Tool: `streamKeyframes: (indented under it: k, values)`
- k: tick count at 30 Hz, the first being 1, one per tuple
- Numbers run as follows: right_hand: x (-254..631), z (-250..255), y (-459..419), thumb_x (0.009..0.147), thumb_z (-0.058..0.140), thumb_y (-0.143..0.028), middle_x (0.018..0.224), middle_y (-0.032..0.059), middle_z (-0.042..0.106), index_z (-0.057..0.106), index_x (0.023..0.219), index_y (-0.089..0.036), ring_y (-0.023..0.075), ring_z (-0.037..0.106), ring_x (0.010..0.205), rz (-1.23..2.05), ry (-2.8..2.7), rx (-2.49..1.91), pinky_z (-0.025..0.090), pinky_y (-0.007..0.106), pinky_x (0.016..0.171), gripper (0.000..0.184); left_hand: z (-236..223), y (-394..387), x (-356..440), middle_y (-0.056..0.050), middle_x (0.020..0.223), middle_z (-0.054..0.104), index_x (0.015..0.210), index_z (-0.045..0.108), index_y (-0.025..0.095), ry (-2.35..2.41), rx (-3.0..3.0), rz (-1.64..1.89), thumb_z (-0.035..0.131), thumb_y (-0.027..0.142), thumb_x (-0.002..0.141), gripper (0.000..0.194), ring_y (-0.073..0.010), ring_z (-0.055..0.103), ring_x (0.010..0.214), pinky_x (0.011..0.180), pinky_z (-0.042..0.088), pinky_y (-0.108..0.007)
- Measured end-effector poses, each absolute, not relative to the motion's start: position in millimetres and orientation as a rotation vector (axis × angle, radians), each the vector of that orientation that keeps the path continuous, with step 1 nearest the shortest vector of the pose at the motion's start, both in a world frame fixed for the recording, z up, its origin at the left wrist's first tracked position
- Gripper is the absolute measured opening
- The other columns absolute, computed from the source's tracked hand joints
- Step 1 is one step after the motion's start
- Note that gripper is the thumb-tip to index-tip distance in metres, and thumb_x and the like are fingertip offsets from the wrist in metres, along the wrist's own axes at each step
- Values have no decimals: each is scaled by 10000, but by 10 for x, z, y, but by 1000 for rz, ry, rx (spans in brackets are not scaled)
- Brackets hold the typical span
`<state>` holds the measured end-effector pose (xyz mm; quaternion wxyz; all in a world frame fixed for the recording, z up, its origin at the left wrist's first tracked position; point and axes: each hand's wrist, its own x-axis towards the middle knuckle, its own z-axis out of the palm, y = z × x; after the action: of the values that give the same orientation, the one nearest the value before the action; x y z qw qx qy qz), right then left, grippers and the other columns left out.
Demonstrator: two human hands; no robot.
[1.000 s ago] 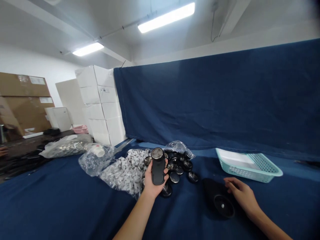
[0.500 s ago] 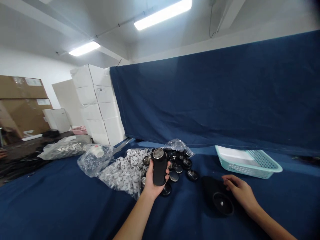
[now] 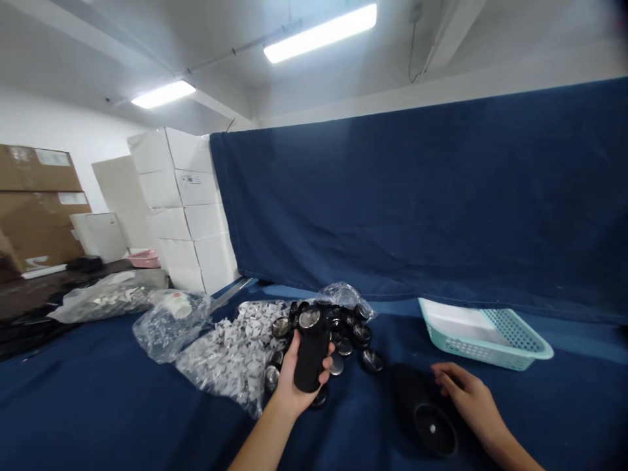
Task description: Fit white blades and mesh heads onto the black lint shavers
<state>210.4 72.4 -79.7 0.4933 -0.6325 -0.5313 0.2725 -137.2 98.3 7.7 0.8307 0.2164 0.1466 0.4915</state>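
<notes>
My left hand (image 3: 294, 383) is wrapped round a black stack of round caps (image 3: 311, 353) with a shiny metal top, held upright over a pile of black and silver round caps (image 3: 350, 330). My right hand (image 3: 466, 399) rests with curled fingers on a black round holder (image 3: 428, 412) lying on the blue cloth; a small white dot shows at the holder's open end.
A heap of small grey-white parts (image 3: 235, 347) on clear plastic lies left of the caps, with two clear bags (image 3: 167, 320) further left. A teal basket (image 3: 483, 330) stands at the right. A blue cloth screen (image 3: 417, 196) backs the table; white boxes (image 3: 181, 209) stack behind.
My view has shifted slightly; the left hand with the black stack has dropped a little and tilted toward the cap pile. The right hand stays on the black holder.
</notes>
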Motion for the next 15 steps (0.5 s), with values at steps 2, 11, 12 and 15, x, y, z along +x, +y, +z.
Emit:
streamKeyframes:
  k: [2,11,12,15]
  values:
    - [2098,-794,729,729,580,-483,732,27,711,711,928,-194,200,654,628,662,-1287,-1524,516,283,626,374,71,1011,-1354,-149,822,621,992,620,46,360,463,1049,349,540,951,565,-156,562,578,389,429,-215]
    - [2078,-752,698,765,560,-483,752,30,704,705,923,-198,202,660,666,682,-1289,-1552,522,277,650,356,43,1055,-1256,-150,794,640,920,637,59,519,438,999,410,525,932,518,-194,611,624,459,474,-252]
    - [2078,-747,692,766,559,-483,755,29,708,705,930,-202,203,663,667,679,-1292,-1558,523,278,650,356,52,1043,-1243,-150,791,640,915,638,58,516,439,991,415,533,928,525,-196,612,626,465,477,-256]
    - [2079,-738,678,774,556,-494,758,26,720,704,954,-212,207,669,666,677,-1308,-1583,518,278,637,366,87,986,-1212,-144,802,643,920,641,63,525,444,989,436,546,918,524,-200,614,636,488,488,-275]
